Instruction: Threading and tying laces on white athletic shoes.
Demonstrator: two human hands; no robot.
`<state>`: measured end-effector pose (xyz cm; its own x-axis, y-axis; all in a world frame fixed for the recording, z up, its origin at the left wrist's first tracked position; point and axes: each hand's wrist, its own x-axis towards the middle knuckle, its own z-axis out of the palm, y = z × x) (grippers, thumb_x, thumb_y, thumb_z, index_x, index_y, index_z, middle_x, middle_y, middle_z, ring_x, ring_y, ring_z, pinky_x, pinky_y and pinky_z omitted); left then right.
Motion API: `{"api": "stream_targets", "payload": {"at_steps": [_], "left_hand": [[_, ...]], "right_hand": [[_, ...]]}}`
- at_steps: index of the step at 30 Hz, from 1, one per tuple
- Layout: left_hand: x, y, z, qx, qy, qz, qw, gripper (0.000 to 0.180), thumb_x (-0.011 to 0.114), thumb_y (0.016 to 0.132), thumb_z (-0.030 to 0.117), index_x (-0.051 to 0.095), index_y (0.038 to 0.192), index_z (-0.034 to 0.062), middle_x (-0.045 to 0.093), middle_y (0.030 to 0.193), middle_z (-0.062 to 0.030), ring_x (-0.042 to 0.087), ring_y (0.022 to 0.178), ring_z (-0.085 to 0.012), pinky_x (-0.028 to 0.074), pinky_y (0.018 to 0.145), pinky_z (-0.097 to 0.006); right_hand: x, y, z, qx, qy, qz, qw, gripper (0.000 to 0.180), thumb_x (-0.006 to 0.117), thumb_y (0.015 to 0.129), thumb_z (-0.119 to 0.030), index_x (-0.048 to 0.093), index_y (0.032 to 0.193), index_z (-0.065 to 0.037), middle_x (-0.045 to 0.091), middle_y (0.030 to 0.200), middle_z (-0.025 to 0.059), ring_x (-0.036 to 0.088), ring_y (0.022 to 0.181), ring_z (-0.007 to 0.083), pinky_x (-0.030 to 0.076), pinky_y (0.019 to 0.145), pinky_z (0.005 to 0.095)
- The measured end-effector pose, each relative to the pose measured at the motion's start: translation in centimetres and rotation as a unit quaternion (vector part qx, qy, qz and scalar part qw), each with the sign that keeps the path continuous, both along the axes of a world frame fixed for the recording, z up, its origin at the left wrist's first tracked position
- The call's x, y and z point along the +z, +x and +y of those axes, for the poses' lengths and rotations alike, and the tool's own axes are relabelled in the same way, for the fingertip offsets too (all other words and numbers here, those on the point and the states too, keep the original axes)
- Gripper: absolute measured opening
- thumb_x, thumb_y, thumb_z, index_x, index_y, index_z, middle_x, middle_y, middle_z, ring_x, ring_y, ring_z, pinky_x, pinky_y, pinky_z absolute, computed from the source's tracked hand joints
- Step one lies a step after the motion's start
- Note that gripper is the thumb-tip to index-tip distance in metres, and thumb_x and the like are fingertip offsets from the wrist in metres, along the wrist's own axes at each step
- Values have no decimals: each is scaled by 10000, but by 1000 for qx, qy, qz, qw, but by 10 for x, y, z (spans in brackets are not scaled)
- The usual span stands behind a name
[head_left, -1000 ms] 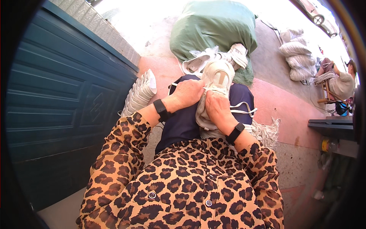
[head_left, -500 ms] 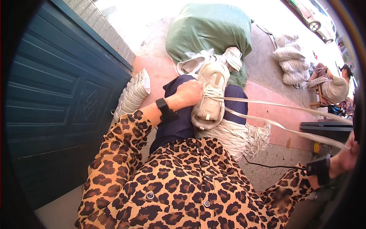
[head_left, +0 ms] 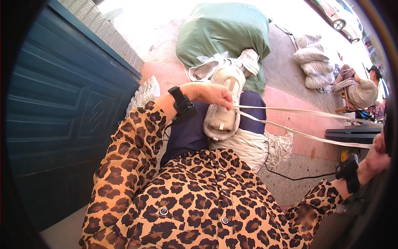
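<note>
A beige sneaker (head_left: 218,119) rests on my lap between my thighs, toe pointing away from me. Over its laced front, my left hand (head_left: 219,96) is closed, thumb and fingertips pinching the shoelace (head_left: 298,110) where it leaves the shoe. Two long strands of that pale flat lace stretch across to the right. Far out at the right edge, my right hand (head_left: 376,155) is closed on their other end; the dark rim of the picture hides part of it. A thick bundle of off-white laces (head_left: 238,143) lies across my lap below the sneaker.
Ahead stands a big green sack (head_left: 224,29) with white shoes (head_left: 203,71) before it. Stacked pale shoes (head_left: 145,93) sit by the dark blue door (head_left: 49,108). A black cable (head_left: 290,179) runs toward my right wrist. Filled sacks (head_left: 313,68) and a seated person (head_left: 362,93) are further right.
My left hand has moved rightward from the sneaker's side onto the lace over its front. My right hand has risen slightly, and the lower strand runs straighter, nearer the upper one.
</note>
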<state>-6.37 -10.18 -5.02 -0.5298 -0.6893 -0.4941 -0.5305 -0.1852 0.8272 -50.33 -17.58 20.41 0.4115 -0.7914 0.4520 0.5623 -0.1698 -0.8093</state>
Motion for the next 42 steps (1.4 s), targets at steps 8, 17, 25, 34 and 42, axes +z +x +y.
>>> {"api": "stream_targets", "payload": {"at_steps": [8,17,25,34,42], "left_hand": [[73,76,-1,199,-46,450,870,304,400,955,253,568,801,52,617,850,-96,584,874,-222,454,842,-427],[199,233,52,475,-255,469,700,134,414,928,73,497,833,28,337,632,7,327,582,-120,316,611,-268],[34,56,43,283,-103,29,953,199,547,854,131,630,979,1,623,759,-28,565,703,-93,457,673,-218],[-15,-32,54,74,-337,-273,898,162,553,788,185,647,825,58,629,775,-126,616,739,-310,489,655,-386],[-18,-38,55,120,-361,-322,867,125,541,764,141,599,746,32,600,699,-147,610,692,-332,478,608,-421]], "right_hand": [[-175,104,-20,-207,-107,585,777,193,523,890,-173,606,938,-5,583,807,24,512,734,95,427,690,244],[-264,209,79,10,-78,671,737,314,573,827,-338,622,812,-28,620,751,189,606,737,345,470,647,408],[-258,201,89,-47,-258,633,728,268,569,822,-253,542,663,-40,565,592,157,579,594,341,440,529,429],[-262,191,75,-45,-78,637,766,269,539,870,-272,587,827,-11,605,748,192,584,728,370,451,640,417],[-274,194,56,-137,-93,535,828,208,464,912,-166,551,940,21,575,891,215,552,854,373,440,737,391]]}}
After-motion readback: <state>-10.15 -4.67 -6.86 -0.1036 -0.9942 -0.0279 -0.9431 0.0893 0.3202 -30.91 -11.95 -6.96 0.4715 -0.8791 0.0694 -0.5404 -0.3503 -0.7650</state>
